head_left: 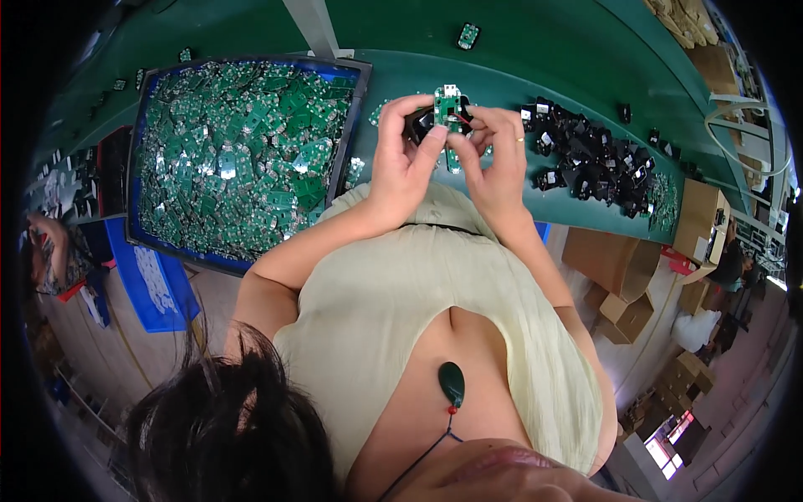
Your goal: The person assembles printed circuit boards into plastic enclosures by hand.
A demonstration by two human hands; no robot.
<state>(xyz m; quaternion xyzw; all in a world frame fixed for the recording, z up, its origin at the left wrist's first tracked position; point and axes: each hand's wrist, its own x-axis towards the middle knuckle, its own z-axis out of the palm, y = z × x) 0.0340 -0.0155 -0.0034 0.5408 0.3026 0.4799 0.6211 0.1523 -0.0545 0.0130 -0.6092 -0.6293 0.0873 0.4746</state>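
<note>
In front of my chest, both hands meet around a small green circuit board [448,105] with a silver connector at its top end. A black plastic casing [421,125] shows behind the board, held in my left hand [400,167], whose thumb tip presses at the board's lower part. My right hand [500,167] has its thumb and fingers closed at the board's right side, where a short red wire shows. More green boards [453,161] lie on the table just beneath the hands. My fingers partly hide how board and casing sit together.
Left of my hands, a large blue tray [361,88] with a dark rim holds heaped circuit boards. A pile of black casings [585,155] lies to the right on the green table [401,71]. Cardboard boxes [609,255] stand below right, a blue bin [180,289] below left. Another person's arm [54,243] shows far left.
</note>
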